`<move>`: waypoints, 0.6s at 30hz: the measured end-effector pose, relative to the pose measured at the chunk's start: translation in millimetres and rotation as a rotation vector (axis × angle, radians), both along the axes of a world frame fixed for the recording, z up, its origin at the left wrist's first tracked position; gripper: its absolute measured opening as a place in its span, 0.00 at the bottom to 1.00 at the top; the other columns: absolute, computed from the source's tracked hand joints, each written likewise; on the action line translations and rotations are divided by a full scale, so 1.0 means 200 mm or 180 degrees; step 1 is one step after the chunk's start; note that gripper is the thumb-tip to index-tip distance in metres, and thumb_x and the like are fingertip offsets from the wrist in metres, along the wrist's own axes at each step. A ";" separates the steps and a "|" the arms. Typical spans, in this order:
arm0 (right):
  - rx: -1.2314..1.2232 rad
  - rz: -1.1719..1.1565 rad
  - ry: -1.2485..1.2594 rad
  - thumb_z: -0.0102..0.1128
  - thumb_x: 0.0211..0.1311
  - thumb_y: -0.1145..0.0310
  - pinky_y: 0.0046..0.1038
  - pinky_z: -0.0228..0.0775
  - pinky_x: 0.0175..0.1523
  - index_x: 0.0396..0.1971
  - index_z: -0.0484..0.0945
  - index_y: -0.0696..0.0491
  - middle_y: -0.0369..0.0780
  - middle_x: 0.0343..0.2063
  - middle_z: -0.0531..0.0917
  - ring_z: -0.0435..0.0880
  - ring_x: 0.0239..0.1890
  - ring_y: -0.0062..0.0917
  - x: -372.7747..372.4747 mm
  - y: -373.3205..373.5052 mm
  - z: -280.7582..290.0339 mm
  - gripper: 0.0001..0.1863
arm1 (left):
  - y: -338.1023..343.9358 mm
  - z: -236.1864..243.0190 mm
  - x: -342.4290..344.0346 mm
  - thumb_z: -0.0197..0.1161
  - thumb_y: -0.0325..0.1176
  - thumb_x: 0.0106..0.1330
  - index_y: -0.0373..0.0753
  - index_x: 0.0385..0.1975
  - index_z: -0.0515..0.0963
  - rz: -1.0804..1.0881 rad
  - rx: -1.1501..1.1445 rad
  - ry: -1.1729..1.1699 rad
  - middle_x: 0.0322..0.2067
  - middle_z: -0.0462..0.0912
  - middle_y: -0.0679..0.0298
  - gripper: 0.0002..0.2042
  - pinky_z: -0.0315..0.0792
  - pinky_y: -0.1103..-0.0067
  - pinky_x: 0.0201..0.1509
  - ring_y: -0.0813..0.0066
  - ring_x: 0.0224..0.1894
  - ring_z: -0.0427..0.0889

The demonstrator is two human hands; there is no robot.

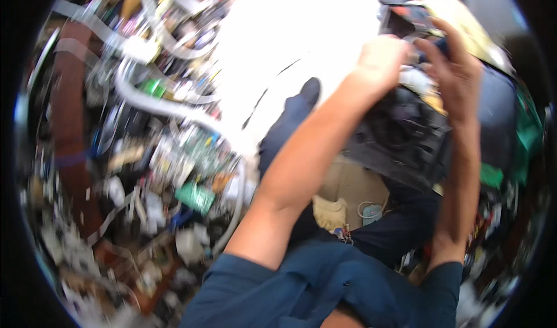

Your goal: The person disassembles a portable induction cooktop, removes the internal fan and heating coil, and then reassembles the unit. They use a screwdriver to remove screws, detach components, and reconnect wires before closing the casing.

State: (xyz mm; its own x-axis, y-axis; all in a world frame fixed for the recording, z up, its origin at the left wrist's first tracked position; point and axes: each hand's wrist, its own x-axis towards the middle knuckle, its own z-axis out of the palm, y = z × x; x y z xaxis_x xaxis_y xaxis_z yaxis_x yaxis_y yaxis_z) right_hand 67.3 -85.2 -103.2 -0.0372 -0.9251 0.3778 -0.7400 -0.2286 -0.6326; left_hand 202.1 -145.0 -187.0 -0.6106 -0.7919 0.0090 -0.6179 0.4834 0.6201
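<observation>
The left hand (384,58) and the right hand (458,73) come close together and make the centre of the grip, both smeared by motion blur; the left hand's fingers are curled in, though I cannot tell whether they are clamped on anything; the right hand's thumb and forefinger stand apart and curved, with a dark blue piece (442,45) showing in the gap between them, and whether they press on it I cannot tell; just below the grip, between the forearms, lies a black moulded part (383,136), its details too blurred to read; pale and yellowish bits show between the right hand and that part; farther below the grip is a brown cardboard piece (348,177), bearing a cream-coloured item (329,212) and a bluish thing with a white ring (371,212); to the left of the grip, beyond the left forearm, are a dark trouser leg (284,122) and a dark shoe (311,90) against a glaring white surface (284,26); well to the left spreads a heap of mixed scrap (174,154), crossed by a pale hose (145,100) and a reddish-brown bar (68,113); to the right of the grip, past the right wrist, are a dark bluish surface (499,102) and a green sheet (525,131).
</observation>
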 end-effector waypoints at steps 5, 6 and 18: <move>-0.0925 -0.0193 -0.1064 0.61 0.70 0.77 0.21 0.77 0.40 0.57 0.77 0.57 0.38 0.31 0.83 0.84 0.31 0.19 -0.09 0.26 0.27 0.17 | -0.04 -0.01 0.09 0.71 0.29 0.58 0.39 0.56 0.81 0.0072 0.0179 0.0388 0.47 0.89 0.55 0.23 0.78 0.67 0.56 0.55 0.51 0.87; -0.0959 -0.0297 -0.1570 0.55 0.70 0.80 0.23 0.78 0.45 0.58 0.74 0.59 0.39 0.35 0.83 0.86 0.36 0.22 -0.14 0.41 0.34 0.18 | -0.04 0.01 0.09 0.71 0.28 0.59 0.38 0.56 0.81 0.0043 0.0189 0.0408 0.47 0.89 0.55 0.22 0.78 0.68 0.56 0.56 0.50 0.87; 0.0271 -0.3691 -0.2047 0.67 0.71 0.57 0.16 0.56 0.23 0.59 0.77 0.61 0.33 0.33 0.81 0.72 0.24 0.10 -1.16 1.52 0.04 0.26 | 0.07 0.20 -0.12 0.69 0.31 0.68 0.37 0.53 0.83 0.0367 0.0027 0.1246 0.34 0.91 0.57 0.15 0.77 0.79 0.31 0.78 0.26 0.85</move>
State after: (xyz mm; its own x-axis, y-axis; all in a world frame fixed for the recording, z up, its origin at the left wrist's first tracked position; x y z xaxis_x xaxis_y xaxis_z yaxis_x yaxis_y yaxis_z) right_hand -164.3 219.8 -94.6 -0.9647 -0.2563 -0.0613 -0.0438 0.3852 -0.9218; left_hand 178.2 -131.0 -146.9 -0.4694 -0.8561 0.2163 -0.3843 0.4186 0.8229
